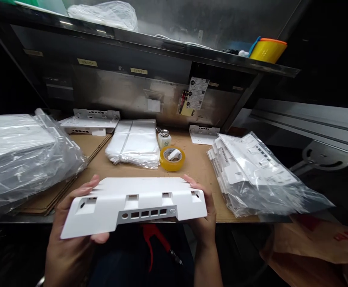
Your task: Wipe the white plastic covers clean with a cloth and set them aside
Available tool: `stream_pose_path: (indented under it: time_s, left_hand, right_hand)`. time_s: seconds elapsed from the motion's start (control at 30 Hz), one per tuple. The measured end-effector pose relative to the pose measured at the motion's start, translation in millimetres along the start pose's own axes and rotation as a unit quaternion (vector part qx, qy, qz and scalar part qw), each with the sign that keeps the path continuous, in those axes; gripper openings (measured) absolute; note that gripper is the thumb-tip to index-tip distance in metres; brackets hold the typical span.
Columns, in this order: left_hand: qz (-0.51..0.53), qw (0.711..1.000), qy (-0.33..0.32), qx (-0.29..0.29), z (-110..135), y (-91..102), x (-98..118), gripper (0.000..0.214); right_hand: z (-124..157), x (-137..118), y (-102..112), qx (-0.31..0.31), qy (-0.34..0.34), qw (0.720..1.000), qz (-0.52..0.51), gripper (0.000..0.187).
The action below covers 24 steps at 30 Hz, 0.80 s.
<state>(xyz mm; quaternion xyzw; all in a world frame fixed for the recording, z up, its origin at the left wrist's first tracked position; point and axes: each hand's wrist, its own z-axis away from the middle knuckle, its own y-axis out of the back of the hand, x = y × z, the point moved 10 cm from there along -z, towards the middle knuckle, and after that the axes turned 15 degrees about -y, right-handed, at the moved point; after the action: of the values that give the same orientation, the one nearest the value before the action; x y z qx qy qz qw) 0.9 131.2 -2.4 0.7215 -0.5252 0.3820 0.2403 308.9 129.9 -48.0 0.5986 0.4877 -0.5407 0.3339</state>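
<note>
Off beyond your left hand (69, 235), a bagged stack of white parts (21, 147) sits on flattened cardboard (86, 149), well clear of your grip. That hand is closed on the left end of the white plastic panel (135, 199), thumb curled up over the near edge and fingertips showing at the far edge.

The panel lies across both hands, just above the front edge of the bench (198, 163) and a little tilted, its left end lower. It looks like a thin moulded shell: light, fairly stiff along its length, likely to flex if you twist it. The surface seems smooth and glossy, so it may slip under dry fingers and will mark easily. The row of grey port cut-outs (148, 213) along the near face is probably the weakest stretch; keep your pads off it and hold by the solid ends, as you are.

Just past the panel's far edge sit a roll of yellow tape (172, 158), a small bottle (163, 139) and a flat pile of clear bags (133, 145).

Your right hand (202, 217) is clamped on the panel's right end, fingers wrapped behind it. Beyond that hand, another bagged stack of white panels (252, 171) overhangs the bench corner. Below the panel, between your wrists, a red-handled tool (151, 235) lies in shadow; I cannot tell what it is.
</note>
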Motion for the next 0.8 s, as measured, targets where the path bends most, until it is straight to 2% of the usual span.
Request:
stream_pose_path:
  time_s: [0.23,0.37,0.43,0.5,0.57,0.63,0.7,0.73,0.8]
  left_hand:
    - [0.04,0.999,-0.001,0.001,1.1,2.8,-4.1,0.077]
    - [0.055,0.998,-0.024,-0.02,2.2,-2.7,-1.6,0.074]
    - [0.067,0.998,-0.011,-0.001,3.6,-4.2,-2.1,0.073]
    - [0.138,0.988,0.045,0.051,5.5,-2.8,-12.0,0.085]
    - [0.25,0.946,0.17,0.115,11.9,-3.0,-35.9,0.093]
    - [0.337,0.864,0.342,0.153,27.6,-8.8,-62.4,0.087]
    - [0.35,0.79,0.477,0.16,44.4,-8.3,-76.5,0.066]
    - [0.343,0.769,0.515,0.16,49.3,-4.4,-79.6,0.056]
    - [0.334,0.76,0.531,0.17,49.7,7.6,-82.1,0.049]
  right_hand:
    - [1.0,0.0,3.5,0.013,0.005,1.0,-0.01,0.033]
    - [1.3,-1.0,5.1,0.021,0.017,1.0,-0.003,0.033]
    - [1.7,-0.9,4.7,0.025,0.021,0.999,-0.006,0.033]
    - [3.7,-1.4,3.4,0.027,0.034,0.999,-0.013,0.033]
    - [7.0,-3.0,0.7,0.018,0.056,0.998,-0.022,0.034]
    - [8.2,-5.8,-4.3,-0.011,0.08,0.997,-0.019,0.035]
    - [2.4,-8.7,-16.3,-0.075,0.095,0.992,0.018,0.033]
    - [-4.2,-9.8,-25.5,-0.118,0.1,0.986,0.057,0.033]
    - [-27.1,-9.0,-44.0,-0.179,0.107,0.96,0.185,0.038]
